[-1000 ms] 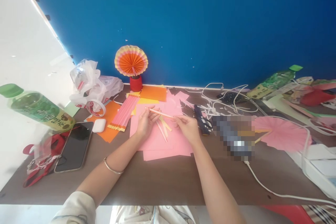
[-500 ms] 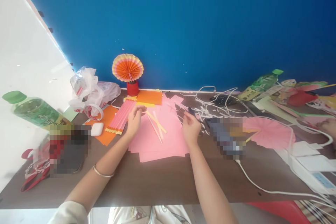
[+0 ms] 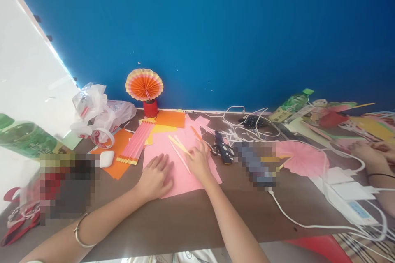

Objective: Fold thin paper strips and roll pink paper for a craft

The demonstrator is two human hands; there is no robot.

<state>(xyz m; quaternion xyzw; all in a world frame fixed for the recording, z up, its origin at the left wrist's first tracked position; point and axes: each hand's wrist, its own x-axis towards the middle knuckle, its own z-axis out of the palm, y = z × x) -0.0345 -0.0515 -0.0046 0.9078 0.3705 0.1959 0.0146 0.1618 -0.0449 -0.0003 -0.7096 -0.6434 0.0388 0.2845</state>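
My left hand (image 3: 156, 177) lies flat on the stacked pink paper (image 3: 182, 187), its fingers spread near the left edge. My right hand (image 3: 199, 162) is over the middle of the stack with its fingers curled, its thumb side against the lower end of a yellow paper strip (image 3: 179, 145). Pale pink strips lie beside and under it, partly covered by the hand. A thin orange piece (image 3: 196, 133) shows just beyond the right fingertips; whether it is held I cannot tell. A pleated pink strip with yellow ends (image 3: 137, 141) rests on orange paper (image 3: 117, 170) to the left.
An orange-and-yellow paper fan (image 3: 144, 85) stands on a red base at the back. Right of the paper lie a dark tool (image 3: 223, 148), white cables (image 3: 234, 131) and a pink pleated fan (image 3: 305, 158). Tape (image 3: 103, 137) is at left. Another person's hands (image 3: 364, 154) are far right.
My left hand has come down flat onto the pink paper. My right hand has moved left from the paper's right side to the strips. The view has shifted slightly to the right.
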